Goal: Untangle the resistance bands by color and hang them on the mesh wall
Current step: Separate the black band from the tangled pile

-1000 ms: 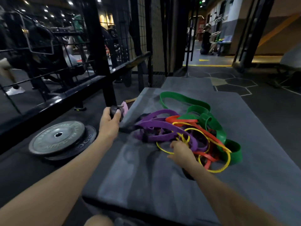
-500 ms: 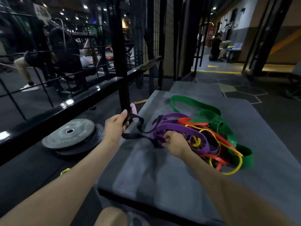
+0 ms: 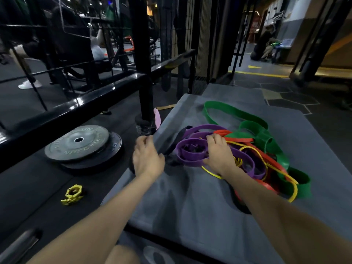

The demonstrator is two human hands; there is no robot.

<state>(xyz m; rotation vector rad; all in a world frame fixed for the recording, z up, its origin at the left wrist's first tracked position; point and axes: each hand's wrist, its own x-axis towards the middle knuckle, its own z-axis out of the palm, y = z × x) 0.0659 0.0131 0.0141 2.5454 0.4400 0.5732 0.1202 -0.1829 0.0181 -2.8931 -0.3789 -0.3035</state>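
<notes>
A tangle of resistance bands lies on the grey mat [image 3: 190, 202]: purple band [image 3: 192, 155], green band [image 3: 253, 128], red band [image 3: 240, 139], thin yellow band [image 3: 247, 148]. A black band [image 3: 178, 139] runs out of the pile's left side. My left hand [image 3: 147, 158] is at the mat's left edge, closed on the black band. My right hand [image 3: 219, 155] lies on the purple loops, fingers curled over them and thumb at their near edge. The mesh wall [image 3: 202, 35] stands behind the mat.
Two stacked weight plates [image 3: 80, 143] lie on the floor to the left, with a yellow collar clamp [image 3: 73, 193] nearer me. A black rack post [image 3: 144, 73] and rail stand just left of the mat. A person [image 3: 264, 44] crouches far back right.
My left hand has dropped from a raised pull down to the mat's edge, still on the black band. My right hand shifted further onto the purple loops.
</notes>
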